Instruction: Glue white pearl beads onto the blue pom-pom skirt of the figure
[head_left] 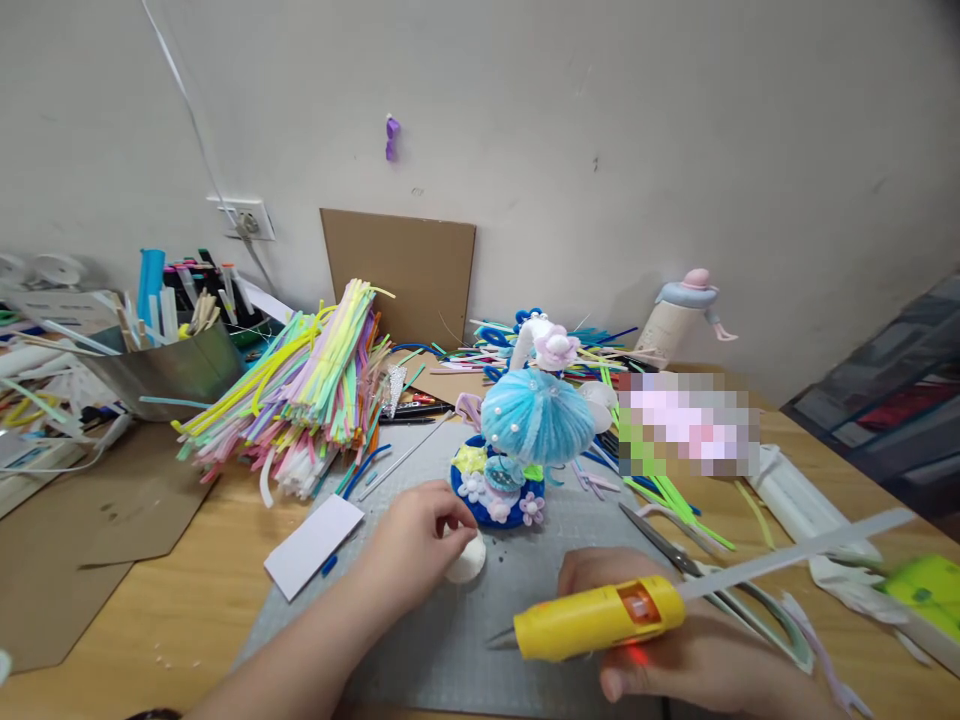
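My right hand [660,645] grips a yellow hot glue gun [596,618] with its nozzle pointing left over the grey cutting mat [450,640]; a translucent glue stick [795,550] juts out behind it. My left hand [420,540] pinches a small white round piece [466,562] resting on the mat. Just beyond both hands stands a pipe-cleaner doll [532,420] with a fuzzy blue skirt on a blue base with small flowers.
A big heap of coloured pipe cleaners [300,400] lies at left, behind a white card [313,545]. Scissors [660,540] lie right of the doll. A metal holder of pens [180,340], cardboard sheets [397,270], a figurine [679,315] and a white roll [795,500] surround the mat.
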